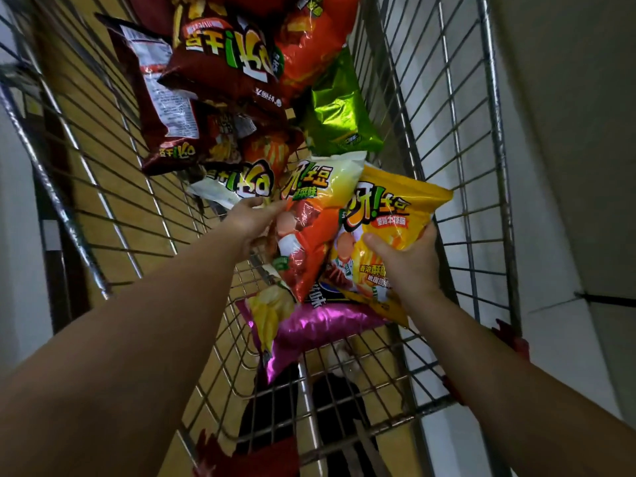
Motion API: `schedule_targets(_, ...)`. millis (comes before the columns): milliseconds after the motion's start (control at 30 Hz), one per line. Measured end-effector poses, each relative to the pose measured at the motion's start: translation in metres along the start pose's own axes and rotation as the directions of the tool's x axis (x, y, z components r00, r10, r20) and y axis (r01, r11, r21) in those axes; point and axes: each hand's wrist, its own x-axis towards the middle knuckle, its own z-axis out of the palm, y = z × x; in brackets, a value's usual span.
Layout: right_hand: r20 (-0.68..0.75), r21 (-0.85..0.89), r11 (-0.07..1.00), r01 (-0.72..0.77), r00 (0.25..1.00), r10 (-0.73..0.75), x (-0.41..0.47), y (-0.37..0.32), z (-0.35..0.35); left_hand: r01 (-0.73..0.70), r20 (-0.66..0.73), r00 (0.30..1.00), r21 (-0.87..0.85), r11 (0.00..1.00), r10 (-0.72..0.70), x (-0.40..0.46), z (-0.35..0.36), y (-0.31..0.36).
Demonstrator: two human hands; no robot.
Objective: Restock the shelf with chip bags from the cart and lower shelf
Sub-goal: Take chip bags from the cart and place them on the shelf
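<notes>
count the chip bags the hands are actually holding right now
2. The left hand pinches the orange-and-white chip bag at its edge; the right hand grips the yellow chip bag. More bags lie loose in the wire cart.

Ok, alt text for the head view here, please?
Two bare hands reach into a wire shopping cart: the right hand grips a yellow chip bag, the left hand an orange-and-white chip bag. More bags, dark red, green and pink, lie loose around them.

Head view — close, probably steeply down into cart (457,139).
</notes>
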Motion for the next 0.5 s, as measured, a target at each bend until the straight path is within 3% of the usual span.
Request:
schedule_targets(233,-0.004,0.087,0.996,-0.029,1.0,0.029,-0.002,-0.003,0.002,0.025,0.201,0.979,0.101,0.995,-0.045,-0.007,-0.009,-0.001)
schedule_targets(500,0.032,0.153,0.985,-0.08,0.997,0.075,-0.014,-0.014,0.001,-0.027,0.248,0.968,0.214,0.977,-0.027,-0.047,-0.022,0.022)
